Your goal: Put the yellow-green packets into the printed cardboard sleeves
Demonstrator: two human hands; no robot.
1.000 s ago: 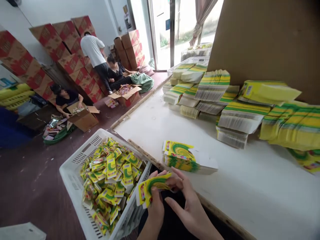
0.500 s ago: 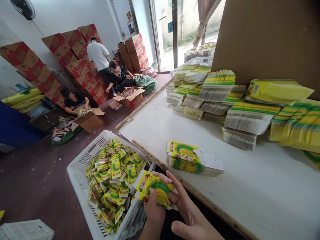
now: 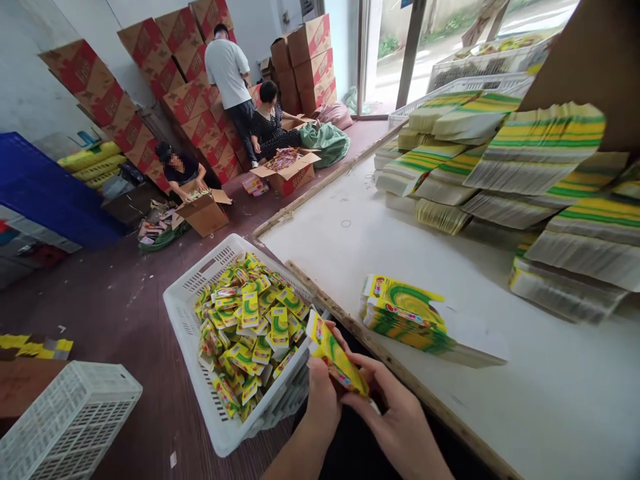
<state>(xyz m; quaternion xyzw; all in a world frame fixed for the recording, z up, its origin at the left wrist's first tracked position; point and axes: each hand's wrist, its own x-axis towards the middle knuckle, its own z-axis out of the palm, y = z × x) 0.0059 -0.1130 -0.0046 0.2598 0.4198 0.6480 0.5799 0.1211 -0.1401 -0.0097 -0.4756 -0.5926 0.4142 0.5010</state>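
A small yellow and green printed carton (image 3: 336,353) is held between both hands, tilted, above the table's near edge. My left hand (image 3: 323,393) grips its left end, thumb on the near side and fingers behind. At the right end, my right hand (image 3: 395,413) pinches the carton between thumb and fingers. Just beyond, on the white table (image 3: 325,247), lies a stack of flat cartons (image 3: 405,310) in the same print. Left of my hands stands a white plastic crate (image 3: 187,313) heaped with small yellow-green cartons (image 3: 250,310).
Large bundles of flat cartons (image 3: 545,150) are piled along the table's far side. A second white crate (image 3: 75,420) sits on the floor at lower left. Three people work in the background near open boxes (image 3: 203,213) and stacked red-brown boxes (image 3: 195,113). A wooden strip (image 3: 340,310) edges the table.
The view has swung left and down. The carton has turned from showing its broad face to a slanted, narrower side, and my right hand has closed from spread fingers onto its end.
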